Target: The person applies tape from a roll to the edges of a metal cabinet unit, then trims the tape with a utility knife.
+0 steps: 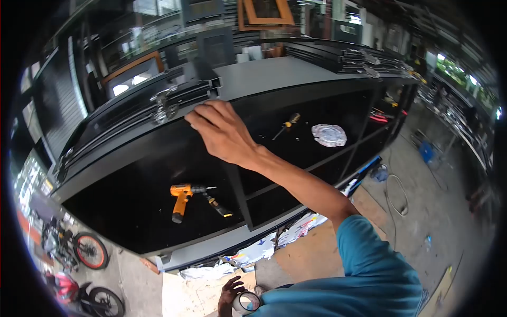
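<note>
One head-worn camera is used, tilted forward and down. The fingers (203,117) of the right hand (224,132) are seen close, left of centre, with the black cabinet (274,74) spread beyond and below them.

The drill (181,199) is orange with a black front; the screwdriver (288,124) handle is yellow and black; the sleeve (377,269) is teal; the desk (274,74) is plain grey on top, black in its shelves; the roll (246,302) is whitish; the motorbike wheel (91,251) has a red rim.
</note>
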Available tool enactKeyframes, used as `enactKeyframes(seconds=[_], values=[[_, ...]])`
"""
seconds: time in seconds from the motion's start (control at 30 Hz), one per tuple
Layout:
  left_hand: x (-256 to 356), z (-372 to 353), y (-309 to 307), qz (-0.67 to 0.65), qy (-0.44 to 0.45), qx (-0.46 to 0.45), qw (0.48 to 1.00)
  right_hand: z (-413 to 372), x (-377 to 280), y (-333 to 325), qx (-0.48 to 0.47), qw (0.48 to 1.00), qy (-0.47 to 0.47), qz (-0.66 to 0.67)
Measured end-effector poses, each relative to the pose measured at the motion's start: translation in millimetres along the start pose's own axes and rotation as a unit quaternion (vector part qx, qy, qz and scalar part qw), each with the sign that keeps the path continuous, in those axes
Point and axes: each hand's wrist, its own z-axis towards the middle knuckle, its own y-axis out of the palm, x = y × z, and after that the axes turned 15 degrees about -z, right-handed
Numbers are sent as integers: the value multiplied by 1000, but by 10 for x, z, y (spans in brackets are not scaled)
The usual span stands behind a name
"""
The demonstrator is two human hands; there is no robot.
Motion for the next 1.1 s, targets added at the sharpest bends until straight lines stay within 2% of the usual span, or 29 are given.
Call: enactKeyframes(seconds=[0.07,0.1,0.23,0.43,0.57,0.6,0.67,0.7,0.77,0.8,0.83,0.87,0.9,0.93,0.97,1.0,1.03,1.07,1.1], values=[[121,231,-255,-134,-38,-59,989,1,209,-206,0,999,25,-40],[181,292,-276,-136,-45,-62,988,-20,268,-273,6,998,45,-40],[377,615,-268,-11,-94,-47,994,-149,585,-458,14,992,82,-95],[523,949,-337,77,-142,-91,983,-237,624,-286,65,991,93,-69],[531,1206,-268,9,-123,-14,992,-192,599,-420,6,993,104,-55],[572,1269,-251,-124,-169,15,978,-189,634,-477,6,992,104,-65],[550,1360,-140,-35,-114,1,993,-191,733,-597,-51,992,76,-87],[572,1351,-63,-30,-118,-3,993,-235,752,-605,-50,991,77,-94],[707,1315,406,81,-70,-11,994,-267,755,-604,-13,993,95,-62],[727,1337,508,54,-25,-68,996,-312,740,-669,-11,994,97,-54],[751,1328,720,157,44,-41,986,-304,616,-792,-10,988,107,-110],[759,1399,733,287,122,-87,946,-342,466,-864,-11,981,122,-149],[983,1215,1259,270,103,-81,954,-455,329,-955,-19,972,189,-141],[1089,1130,1556,246,82,-56,964,-680,190,-1052,-70,955,276,-86],[1049,1119,1635,238,141,-67,959,-1038,24,-1159,-214,900,379,14],[1114,1026,1843,294,205,-74,931,-1245,-147,-1301,-422,750,490,137],[1074,1001,1899,281,212,-49,935,-1842,-273,-1334,-502,675,483,244],[1126,878,2099,322,220,-22,920,-2144,-441,-1448,-563,556,499,353],[1148,753,2324,317,212,4,924,-2402,-578,-1548,-531,475,513,478]])
